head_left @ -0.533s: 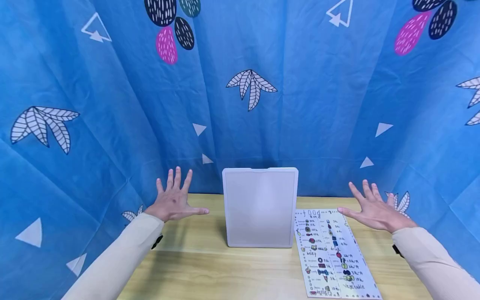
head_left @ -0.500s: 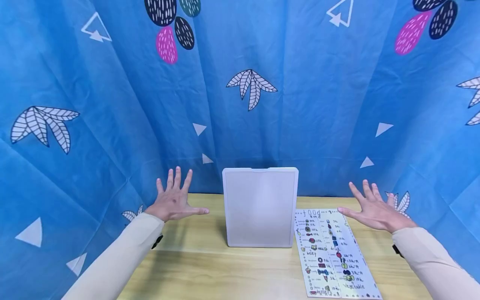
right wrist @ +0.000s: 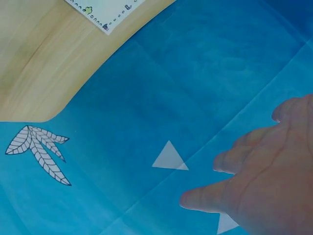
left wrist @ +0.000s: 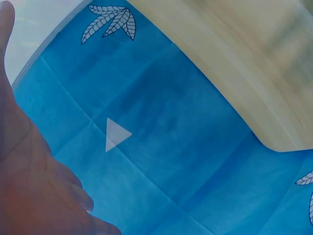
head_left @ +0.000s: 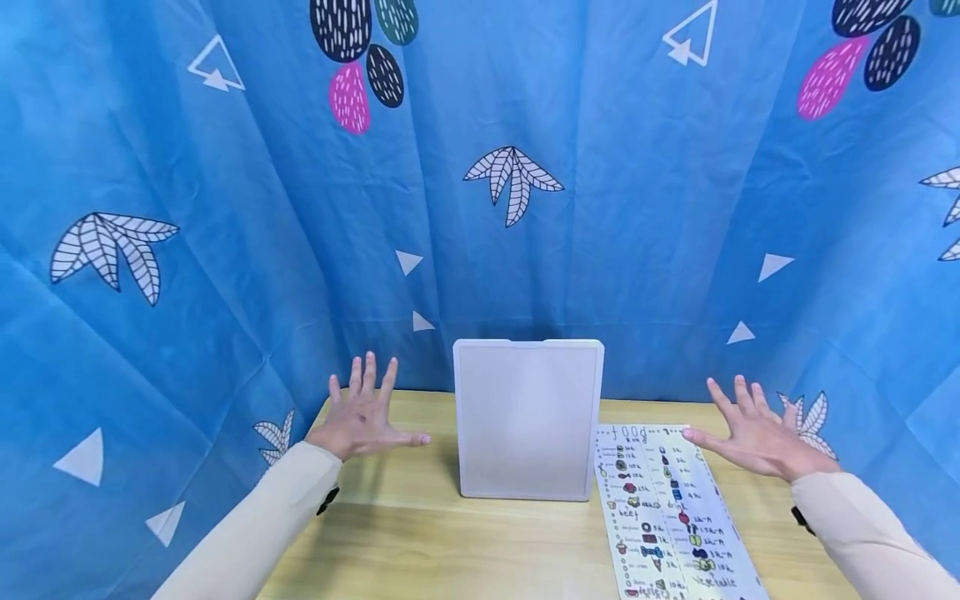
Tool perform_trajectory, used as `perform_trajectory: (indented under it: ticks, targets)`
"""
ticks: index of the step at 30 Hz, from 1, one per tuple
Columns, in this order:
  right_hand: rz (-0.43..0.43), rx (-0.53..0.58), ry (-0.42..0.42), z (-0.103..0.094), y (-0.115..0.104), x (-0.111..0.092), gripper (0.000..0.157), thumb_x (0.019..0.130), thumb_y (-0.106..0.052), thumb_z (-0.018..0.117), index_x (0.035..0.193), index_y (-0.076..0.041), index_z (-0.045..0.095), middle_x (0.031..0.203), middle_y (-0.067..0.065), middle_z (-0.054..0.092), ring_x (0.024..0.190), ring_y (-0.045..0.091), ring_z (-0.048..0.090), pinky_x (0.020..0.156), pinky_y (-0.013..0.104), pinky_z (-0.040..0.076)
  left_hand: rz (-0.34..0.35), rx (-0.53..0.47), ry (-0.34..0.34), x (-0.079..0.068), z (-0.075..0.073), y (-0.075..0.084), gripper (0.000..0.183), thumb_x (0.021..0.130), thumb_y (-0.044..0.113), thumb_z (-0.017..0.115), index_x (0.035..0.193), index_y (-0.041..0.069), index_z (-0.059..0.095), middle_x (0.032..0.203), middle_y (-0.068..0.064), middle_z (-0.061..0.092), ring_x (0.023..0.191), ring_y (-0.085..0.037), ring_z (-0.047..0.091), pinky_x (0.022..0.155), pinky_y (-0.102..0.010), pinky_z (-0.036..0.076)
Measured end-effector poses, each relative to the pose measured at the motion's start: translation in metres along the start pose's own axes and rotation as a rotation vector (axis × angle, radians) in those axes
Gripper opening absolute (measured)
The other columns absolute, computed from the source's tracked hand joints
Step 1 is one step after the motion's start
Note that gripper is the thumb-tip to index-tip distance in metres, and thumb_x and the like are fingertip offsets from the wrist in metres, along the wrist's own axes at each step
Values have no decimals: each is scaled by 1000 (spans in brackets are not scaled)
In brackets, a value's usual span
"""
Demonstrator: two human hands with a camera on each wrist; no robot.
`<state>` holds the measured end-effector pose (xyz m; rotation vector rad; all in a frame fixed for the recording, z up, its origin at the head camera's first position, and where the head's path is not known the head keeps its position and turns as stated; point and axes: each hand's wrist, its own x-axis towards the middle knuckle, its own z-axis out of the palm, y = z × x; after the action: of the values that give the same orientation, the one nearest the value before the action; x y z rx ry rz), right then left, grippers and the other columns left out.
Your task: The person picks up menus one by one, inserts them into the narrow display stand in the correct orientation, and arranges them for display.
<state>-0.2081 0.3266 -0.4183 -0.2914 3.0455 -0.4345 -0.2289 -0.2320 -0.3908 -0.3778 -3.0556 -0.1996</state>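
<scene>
My left hand (head_left: 365, 419) is held out with fingers spread and thumb pointing right, left of a white rectangular board (head_left: 528, 421). The board stands upright on the table, with a raised rim and a shallow notch along its top. To its right lies a hand-drawn menu sheet (head_left: 678, 533), headed "food", with small coloured pictures and prices. My right hand (head_left: 761, 433) is spread too, its thumb overlapping the sheet's top right corner in the head view. Neither hand holds anything. In the left wrist view, part of the left palm (left wrist: 29, 181) shows.
A light wooden table (head_left: 420, 542) carries the board and the sheet. Blue curtains (head_left: 637, 250) printed with leaves and triangles hang behind it and at both sides. Dark bands (head_left: 327, 500) show at the cuffs of both pale sleeves (head_left: 262, 521).
The whole head view has shifted slightly right and down. Both hands keep their spread pose, and the board and sheet hold their places on the table.
</scene>
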Motion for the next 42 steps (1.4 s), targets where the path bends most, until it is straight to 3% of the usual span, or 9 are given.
perform_trajectory:
  ticks: [7, 19, 30, 42]
  targets:
    - [17, 17, -5, 2, 2, -2, 101, 96, -65, 48, 158, 0, 3, 151, 45, -8, 136, 65, -5, 96, 84, -12, 21, -21, -10, -2, 7, 9, 132, 69, 83, 66, 159, 3, 11, 160, -33, 0, 146, -53, 0, 108, -78, 0]
    - [19, 73, 12, 11, 19, -4, 100, 97, -63, 49, 157, 3, 2, 150, 47, -8, 136, 65, -8, 96, 78, -23, 67, -76, -83, -7, 22, 35, 131, 71, 82, 65, 160, 4, 8, 161, -29, -2, 149, -46, -4, 111, -74, -3]
    - [42, 90, 2, 21, 33, -6, 101, 97, -62, 48, 156, 3, -2, 149, 47, -13, 135, 67, -9, 94, 85, -10, 98, -90, -80, -12, 31, 47, 129, 70, 82, 66, 160, 5, 13, 162, -28, 4, 149, -45, 2, 112, -74, 4]
    - [28, 98, 26, 33, 43, -7, 103, 97, -60, 51, 155, 6, -3, 147, 49, -10, 133, 70, -3, 95, 85, -7, 145, -169, -73, -17, 42, 64, 131, 69, 80, 70, 160, 5, 11, 163, -23, 10, 151, -39, 11, 116, -66, 13]
